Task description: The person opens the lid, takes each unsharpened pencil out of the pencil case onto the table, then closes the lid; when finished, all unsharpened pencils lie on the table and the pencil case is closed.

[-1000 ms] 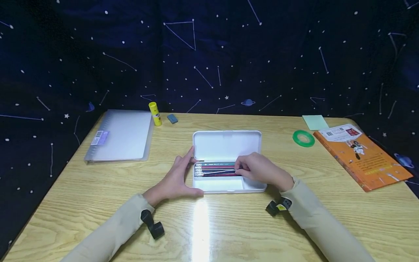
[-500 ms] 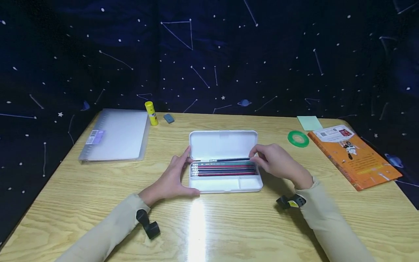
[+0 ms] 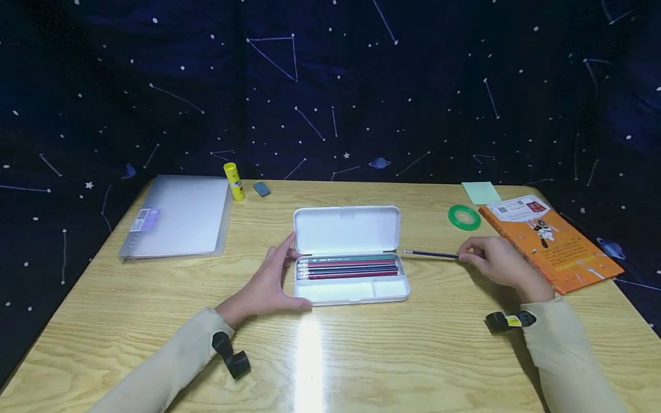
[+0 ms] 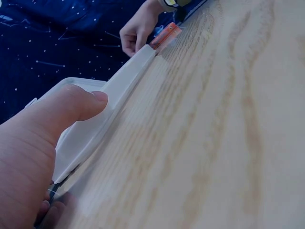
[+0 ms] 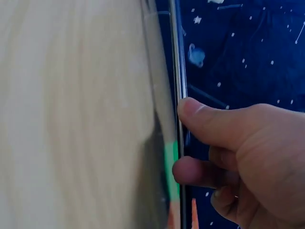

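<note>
A white pencil case (image 3: 335,294) lies with its lid up in the middle of the table. Several pencils (image 3: 348,268), dark, red and green, lie side by side in its long back compartment; the front compartments show bare white. My left hand (image 3: 258,289) holds the case's left end, thumb (image 4: 81,102) along the front and fingers at the back corner. To the right of the case, my right hand (image 3: 498,265) pinches a dark pencil (image 3: 432,254) between thumb and forefinger, its eraser end pointing left toward the case.
Beyond the right hand are an orange book (image 3: 558,246), a green tape roll (image 3: 453,218) and a pale green paper pad (image 3: 481,193). At the back left lie a clear-covered notebook (image 3: 183,218), a yellow glue stick (image 3: 234,181) and a blue eraser (image 3: 261,189). A dark starry cloth (image 3: 330,86) hangs behind.
The right hand has drawn one dark pencil up out of the case and carried it right, toward the orange book. The left hand has stayed at the case's left end.
</note>
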### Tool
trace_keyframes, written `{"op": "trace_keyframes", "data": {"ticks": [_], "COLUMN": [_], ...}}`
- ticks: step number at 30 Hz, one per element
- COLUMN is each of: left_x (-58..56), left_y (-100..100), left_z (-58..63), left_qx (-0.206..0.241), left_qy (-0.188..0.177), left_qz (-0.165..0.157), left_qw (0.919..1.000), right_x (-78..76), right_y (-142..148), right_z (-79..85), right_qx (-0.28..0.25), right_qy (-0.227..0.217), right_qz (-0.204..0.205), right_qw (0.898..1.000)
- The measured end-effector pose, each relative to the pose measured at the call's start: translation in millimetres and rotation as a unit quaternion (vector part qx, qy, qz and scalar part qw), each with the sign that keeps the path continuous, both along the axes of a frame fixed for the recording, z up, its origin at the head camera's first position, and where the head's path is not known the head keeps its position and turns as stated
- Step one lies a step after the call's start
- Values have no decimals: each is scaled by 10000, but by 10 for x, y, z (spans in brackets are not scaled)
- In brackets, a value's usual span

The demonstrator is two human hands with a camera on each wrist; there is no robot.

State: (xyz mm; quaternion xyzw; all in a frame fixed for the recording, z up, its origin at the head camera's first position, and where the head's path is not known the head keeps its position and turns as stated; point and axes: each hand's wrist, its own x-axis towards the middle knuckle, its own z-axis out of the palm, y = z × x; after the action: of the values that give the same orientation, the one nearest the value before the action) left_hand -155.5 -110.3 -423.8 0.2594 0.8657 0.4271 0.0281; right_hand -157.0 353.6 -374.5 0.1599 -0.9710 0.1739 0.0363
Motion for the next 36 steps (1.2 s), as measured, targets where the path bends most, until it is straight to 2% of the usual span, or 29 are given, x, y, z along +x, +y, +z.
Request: {"op": "trace_keyframes", "data": {"ticks": [8, 12, 16, 20, 23, 30, 36], "left_x": [-2, -4, -14, -27, -18, -3, 9], "left_y": [-26, -33, -42, -35, -13, -6, -18], "left_z": [-4, 4, 18, 14, 1, 2, 32], "left_qx": [36, 40, 51, 79, 56, -4, -38], "left_qy": [-17, -20, -21, -35, -82, -74, -94], "left_qz": [7, -8, -41, -65, -76, -82, -81], "left_qw": [10000, 10000, 10000, 9999, 9999, 9999, 9999], "right_x": [-53, -88, -138, -198, -223, -201, -196], "right_y": [38, -28, -177, -443, -690, -1247, -1476], "right_z": [-65, -72, -90, -86, -68, 14, 23], "right_qx": [96, -45, -313, -568, -665, -592, -551], "right_qy": [261, 413, 715, 972, 756, -303, -535], "right_qz": [194, 64, 73, 227, 434, 987, 1430], "right_qw": [9994, 9991, 9969, 9934, 9940, 9929, 9867]}}
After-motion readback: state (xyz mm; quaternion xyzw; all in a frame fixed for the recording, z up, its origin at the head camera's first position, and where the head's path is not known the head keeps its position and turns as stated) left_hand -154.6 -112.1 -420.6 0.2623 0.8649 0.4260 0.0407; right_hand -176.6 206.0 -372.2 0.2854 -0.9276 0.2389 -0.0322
